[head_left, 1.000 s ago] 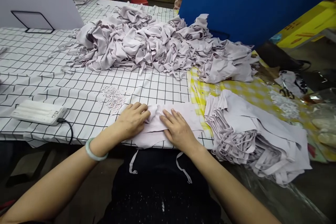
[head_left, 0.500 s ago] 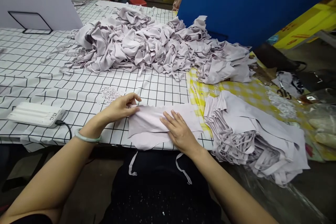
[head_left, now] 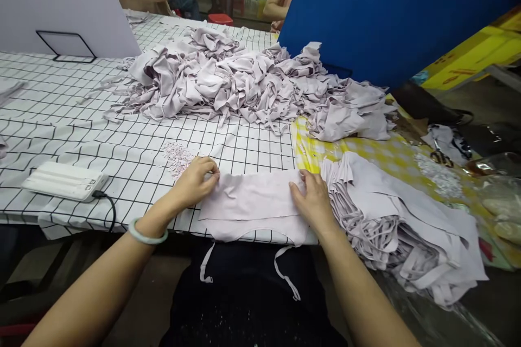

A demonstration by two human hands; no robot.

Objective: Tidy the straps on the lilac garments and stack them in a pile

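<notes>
A pale lilac strappy top (head_left: 254, 198) lies folded at the table's front edge, its curved neckline toward me. Two thin straps (head_left: 207, 265) hang from it over the edge. My left hand (head_left: 199, 179) is closed, pinching the top's upper left corner between thumb and fingers. At the upper right corner my right hand (head_left: 315, 200) grips the fabric, thumb on the near side. Just right of that hand, a layered stack of similar tops (head_left: 394, 217) lies with straps bunched along its near side.
A big loose heap of lilac garments (head_left: 236, 81) covers the table's middle. Small paper-like bits (head_left: 177, 160) lie beyond my left hand. A white power bank (head_left: 65, 180) with a cable sits left. White and blue boards (head_left: 366, 16) stand behind; scissors (head_left: 442, 157) lie right. Other people sit opposite.
My right hand has slid from the middle of the top to its upper right corner. The fabric now lies flatter, with more of the neckline showing. The camera view has tilted up slightly.
</notes>
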